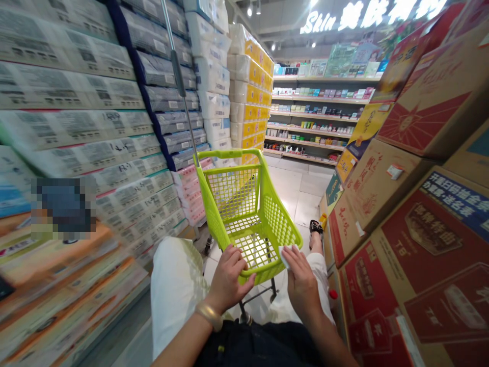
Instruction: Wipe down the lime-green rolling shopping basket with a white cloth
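A lime-green plastic shopping cart (281, 219) with a grid basket stands right in front of me, nothing lying in it. My left hand (231, 275) grips its near rim at the left corner, fingers curled over the edge and thumb toward the middle. At the near right corner, my right hand (301, 275) presses a folded white tissue (284, 258) against the rim, its fingers close together. A thin metal pole (177, 71) rises from the basket's far left corner. The cart's dark legs and wheels show partly below.
Stacked packs of paper goods (72, 86) wall the left side, with yellow-and-white packs (250, 94) farther on. Cardboard cartons (382, 178) are piled close on the right. A tiled aisle (284, 183) leads to shelves (317, 114) of small boxed and bottled goods.
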`<state>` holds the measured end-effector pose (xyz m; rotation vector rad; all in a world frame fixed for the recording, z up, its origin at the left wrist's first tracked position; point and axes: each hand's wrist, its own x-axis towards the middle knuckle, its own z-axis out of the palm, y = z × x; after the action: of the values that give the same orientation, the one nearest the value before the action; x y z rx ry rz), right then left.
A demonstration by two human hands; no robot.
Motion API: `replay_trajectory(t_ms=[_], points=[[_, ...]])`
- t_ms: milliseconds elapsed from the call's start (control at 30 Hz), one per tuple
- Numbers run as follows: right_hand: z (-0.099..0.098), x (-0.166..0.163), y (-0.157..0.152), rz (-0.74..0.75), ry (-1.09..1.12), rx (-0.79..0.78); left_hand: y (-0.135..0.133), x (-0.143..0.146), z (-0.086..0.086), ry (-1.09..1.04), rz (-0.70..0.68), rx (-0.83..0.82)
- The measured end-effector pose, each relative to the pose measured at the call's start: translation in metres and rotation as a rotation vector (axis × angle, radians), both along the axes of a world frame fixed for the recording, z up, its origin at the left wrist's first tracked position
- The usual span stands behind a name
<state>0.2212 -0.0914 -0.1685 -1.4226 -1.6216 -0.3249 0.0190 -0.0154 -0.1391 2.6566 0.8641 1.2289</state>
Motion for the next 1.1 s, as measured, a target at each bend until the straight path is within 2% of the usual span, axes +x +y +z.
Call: replay_trajectory(t_ms=[167, 233, 333, 400, 467, 533, 600, 633, 733, 800, 867, 967, 1000, 1033, 1100], points=[[0.002, -0.020, -0.003, 0.288, -0.131, -0.054, 0.000, 0.000, -0.001, -0.008, -0.003, 0.002], [0.001, -0.014, -0.001, 0.228, -0.091, -0.041, 0.000, -0.001, 0.000, -0.003, -0.002, -0.004], [-0.002, 0.004, 0.002, -0.002, 0.022, 0.000, 0.000, -0.001, 0.001, 0.000, -0.002, -0.010], [-0.003, 0.007, 0.001, -0.054, 0.042, 0.004, -0.001, -0.001, 0.001, -0.006, -0.001, -0.010], [-0.002, -0.002, -0.001, 0.043, 0.000, -0.019, -0.001, 0.000, 0.002, -0.010, 0.001, -0.009], [-0.001, -0.013, -0.002, 0.206, -0.071, -0.050, -0.001, 0.001, 0.003, -0.012, 0.003, -0.005], [0.000, -0.016, -0.002, 0.271, -0.098, -0.062, -0.001, 0.000, 0.003, -0.008, 0.004, -0.001], [0.000, -0.013, -0.001, 0.240, -0.083, -0.055, -0.001, 0.000, 0.003, -0.005, 0.005, 0.000], [-0.002, 0.004, 0.003, 0.018, 0.027, -0.002, -0.002, -0.002, 0.003, 0.002, 0.004, -0.003], [-0.002, 0.008, 0.003, -0.052, 0.069, 0.005, -0.002, -0.002, 0.003, -0.003, 0.002, -0.010], [0.000, 0.001, 0.001, 0.031, 0.035, -0.026, -0.002, -0.001, 0.003, -0.007, 0.004, -0.013], [0.002, -0.013, -0.002, 0.255, -0.077, -0.064, -0.001, -0.001, 0.003, -0.006, 0.008, -0.010], [0.002, -0.014, -0.002, 0.275, -0.089, -0.061, -0.001, -0.001, 0.003, -0.004, 0.007, -0.009], [0.002, -0.011, -0.001, 0.251, -0.079, -0.051, -0.001, -0.001, 0.003, -0.002, 0.005, -0.009], [0.000, -0.001, 0.002, 0.105, -0.014, -0.014, -0.002, -0.001, 0.003, -0.001, 0.002, -0.009]])
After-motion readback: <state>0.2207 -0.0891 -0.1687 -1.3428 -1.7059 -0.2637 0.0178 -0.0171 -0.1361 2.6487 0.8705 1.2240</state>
